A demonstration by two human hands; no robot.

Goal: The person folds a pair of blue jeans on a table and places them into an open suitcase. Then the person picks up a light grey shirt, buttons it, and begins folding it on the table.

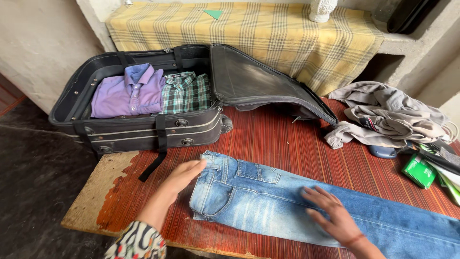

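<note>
- In the upper left of the frame, an open black suitcase (143, 129) sits on the counter (268, 139), with a folded purple shirt (127, 93) and a green checked shirt (186, 92) packed side by side inside.
- At lower left, your left hand (184, 175) lies flat, its grip open, fingertips touching the waistband of the blue jeans (258, 196).
- The jeans lie folded lengthwise across the lower middle of the frame, legs running off to the lower right.
- Your right hand (333, 213) presses palm down on the jeans' thigh, fingers spread, grip open and holding nothing.
- At upper right, a crumpled grey garment (388, 115) lies on the counter, with a small green box (418, 170) just below it near the right edge.
</note>
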